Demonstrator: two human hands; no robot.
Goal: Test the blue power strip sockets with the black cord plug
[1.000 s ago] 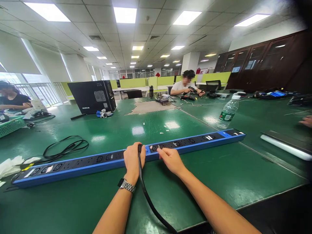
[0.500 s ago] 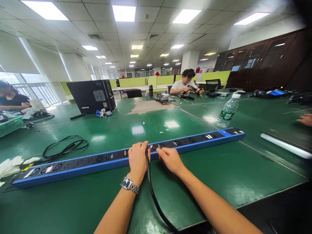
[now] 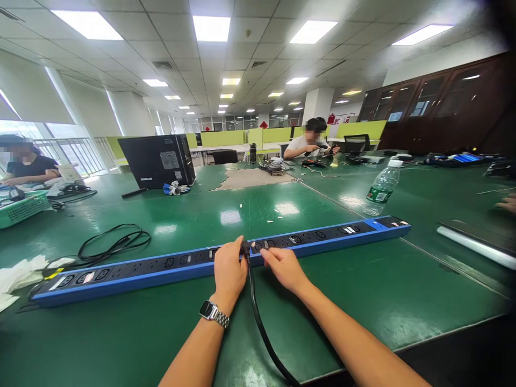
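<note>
A long blue-edged power strip [image 3: 310, 244] with a row of black sockets lies slantwise across the green table. My left hand [image 3: 230, 269], with a metal-band watch on its wrist, is closed on the black plug [image 3: 245, 248] of a thick power cord [image 3: 260, 322] over the strip's middle. The cord hangs down towards me past the table's edge. How deep the plug sits in a socket is hidden by the fingers. Just to the right, my right hand [image 3: 285, 269] is closed at the strip's near edge, thumb and forefinger together; I cannot make out what, if anything, they pinch.
A coiled black cable [image 3: 115, 242] and white tissue [image 3: 24, 274] lie left. Beyond the strip stand a computer tower [image 3: 155, 161] and a water bottle [image 3: 382, 188]. A silver-edged bar [image 3: 475, 244] lies right. One person [image 3: 312, 141] works across the table, another [image 3: 26, 161] at far left.
My view has shifted slightly, so the table things sit a little further right. My left hand has tilted a little and shows more of the plug. My right hand stays nearly in place.
</note>
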